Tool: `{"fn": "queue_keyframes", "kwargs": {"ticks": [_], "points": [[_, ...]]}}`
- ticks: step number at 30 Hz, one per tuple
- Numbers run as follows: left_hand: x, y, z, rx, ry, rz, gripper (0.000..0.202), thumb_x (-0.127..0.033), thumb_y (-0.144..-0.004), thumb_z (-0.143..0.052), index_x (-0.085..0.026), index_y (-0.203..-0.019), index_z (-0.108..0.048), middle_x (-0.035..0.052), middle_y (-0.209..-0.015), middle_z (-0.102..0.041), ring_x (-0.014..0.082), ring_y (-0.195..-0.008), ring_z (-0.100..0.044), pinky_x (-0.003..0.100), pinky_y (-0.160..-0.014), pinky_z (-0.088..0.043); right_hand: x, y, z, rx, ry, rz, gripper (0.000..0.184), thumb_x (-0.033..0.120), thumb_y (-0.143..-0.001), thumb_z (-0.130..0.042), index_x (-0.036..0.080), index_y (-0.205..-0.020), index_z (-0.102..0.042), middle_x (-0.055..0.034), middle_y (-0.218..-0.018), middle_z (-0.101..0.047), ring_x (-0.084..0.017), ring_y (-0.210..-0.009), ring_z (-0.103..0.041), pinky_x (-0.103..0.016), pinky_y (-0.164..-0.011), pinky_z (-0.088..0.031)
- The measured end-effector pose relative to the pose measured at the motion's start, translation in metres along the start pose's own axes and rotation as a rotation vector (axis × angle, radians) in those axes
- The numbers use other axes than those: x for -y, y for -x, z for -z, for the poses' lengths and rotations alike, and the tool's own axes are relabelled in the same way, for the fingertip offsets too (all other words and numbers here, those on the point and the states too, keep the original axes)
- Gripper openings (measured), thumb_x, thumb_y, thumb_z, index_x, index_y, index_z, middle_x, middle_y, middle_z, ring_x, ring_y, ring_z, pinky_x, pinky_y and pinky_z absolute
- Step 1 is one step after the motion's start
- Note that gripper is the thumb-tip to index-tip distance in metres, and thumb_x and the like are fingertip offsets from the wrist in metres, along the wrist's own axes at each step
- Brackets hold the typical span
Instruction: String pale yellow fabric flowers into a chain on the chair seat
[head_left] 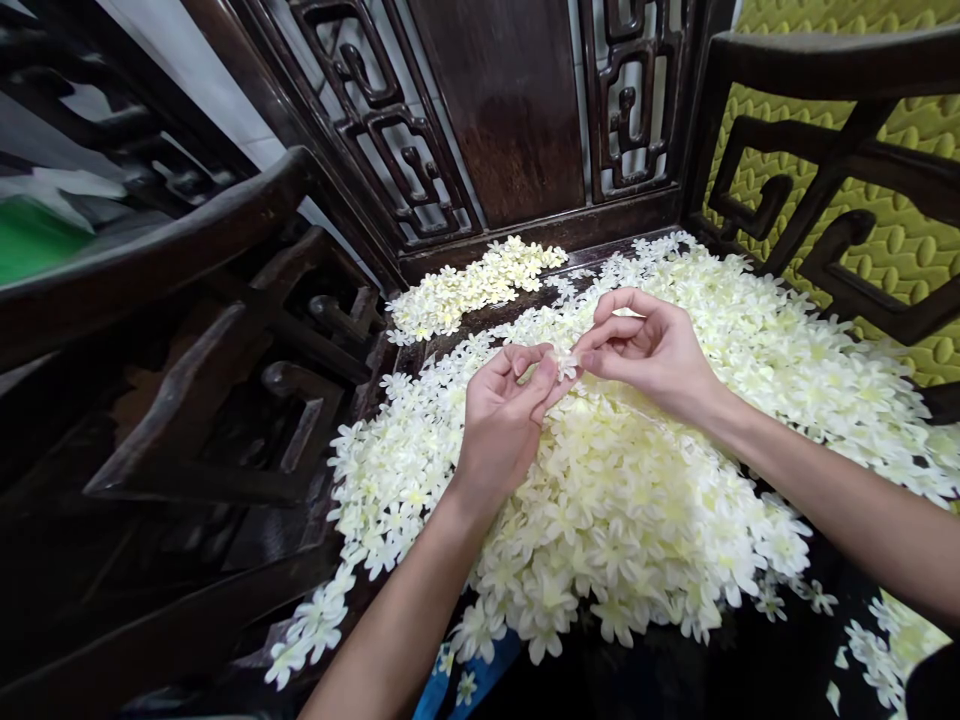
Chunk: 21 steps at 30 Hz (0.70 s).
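Over a heap of loose white and pale yellow artificial flowers [600, 490], my two hands meet near the middle of the view. My left hand [506, 405] pinches a small white flower [562, 362] between thumb and fingers. From the other side, the thumb and index finger of my right hand [649, 350] are pressed together at that flower's edge. Whether the right fingertips grip a petal or something thinner is too small to tell. The heap spreads beneath and around both hands on a dark wooden seat [480, 318].
A smaller strip of yellowish flowers [480, 285] lies at the back of the seat. Carved dark wooden armrests stand at left [217, 400] and right [847, 150], with a panelled backrest [502, 110] behind. Yellow quilted fabric [795, 190] shows at right. More flowers [889, 640] lie at lower right.
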<state>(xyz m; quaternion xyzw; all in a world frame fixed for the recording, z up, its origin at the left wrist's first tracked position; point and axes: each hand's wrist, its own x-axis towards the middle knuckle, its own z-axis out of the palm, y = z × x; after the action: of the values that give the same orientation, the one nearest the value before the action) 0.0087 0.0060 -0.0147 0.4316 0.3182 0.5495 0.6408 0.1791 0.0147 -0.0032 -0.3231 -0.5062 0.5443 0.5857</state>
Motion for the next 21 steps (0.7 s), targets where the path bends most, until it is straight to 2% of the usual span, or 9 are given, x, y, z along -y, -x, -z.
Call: {"fn": "queue_keyframes", "kwargs": {"ticks": [4,8,11,14,17,21], "points": [[0.001,0.000,-0.001,0.029,0.022,0.024,0.034,-0.021,-0.081,-0.077,-0.019,-0.073,-0.045,-0.0023,-0.083,-0.056,0.0072,-0.080,-0.060,0.026,-0.093,-0.057,0.000,0.000,-0.002,-0.003,-0.025,-0.017,0.045,0.008,-0.056,-0.087,0.019,-0.088,-0.057,0.0028,-0.069,-0.071,-0.011,-0.062,-0.067,-0.023,-0.065,-0.053],[0.001,0.000,0.000,0.041,0.035,0.049,0.032,-0.019,-0.083,-0.075,-0.019,-0.073,-0.045,-0.0030,-0.079,-0.054,0.0066,-0.077,-0.061,0.027,-0.096,-0.058,-0.003,-0.001,0.001,0.018,-0.064,-0.034,0.041,0.006,-0.058,-0.082,0.019,-0.089,-0.057,0.0028,-0.071,-0.071,-0.011,-0.062,-0.064,-0.024,-0.063,-0.052],[-0.002,0.001,0.000,0.020,0.046,0.032,0.026,-0.017,-0.085,-0.073,-0.018,-0.075,-0.049,-0.0014,-0.084,-0.056,0.0121,-0.093,-0.069,0.034,-0.105,-0.056,-0.003,-0.004,0.008,0.023,-0.096,0.018,0.030,0.007,-0.066,-0.074,0.019,-0.090,-0.060,0.0030,-0.073,-0.070,-0.010,-0.062,-0.060,-0.024,-0.061,-0.050],[-0.004,0.002,-0.001,0.034,0.069,0.011,0.021,-0.017,-0.087,-0.071,-0.017,-0.078,-0.052,-0.0001,-0.089,-0.057,0.0202,-0.111,-0.070,0.040,-0.112,-0.051,-0.003,-0.005,0.012,-0.001,-0.065,0.114,0.020,0.007,-0.071,-0.068,0.019,-0.087,-0.065,0.0030,-0.073,-0.065,-0.009,-0.065,-0.058,-0.024,-0.063,-0.049],[-0.004,0.001,-0.001,0.053,0.075,-0.001,0.019,-0.015,-0.088,-0.070,-0.016,-0.079,-0.053,0.0002,-0.093,-0.059,0.0176,-0.106,-0.070,0.042,-0.113,-0.051,-0.002,-0.003,0.010,-0.009,0.011,0.160,0.019,0.008,-0.071,-0.074,0.018,-0.086,-0.068,0.0026,-0.076,-0.064,-0.010,-0.069,-0.059,-0.025,-0.066,-0.050],[0.000,0.000,0.002,0.037,0.049,-0.020,0.015,-0.015,-0.087,-0.071,-0.017,-0.083,-0.057,0.0008,-0.099,-0.061,0.0111,-0.095,-0.067,0.040,-0.109,-0.053,-0.001,0.001,0.003,0.040,0.122,0.123,0.031,0.016,-0.068,-0.086,0.017,-0.093,-0.068,-0.0029,-0.083,-0.074,-0.017,-0.078,-0.069,-0.034,-0.075,-0.056]]}}
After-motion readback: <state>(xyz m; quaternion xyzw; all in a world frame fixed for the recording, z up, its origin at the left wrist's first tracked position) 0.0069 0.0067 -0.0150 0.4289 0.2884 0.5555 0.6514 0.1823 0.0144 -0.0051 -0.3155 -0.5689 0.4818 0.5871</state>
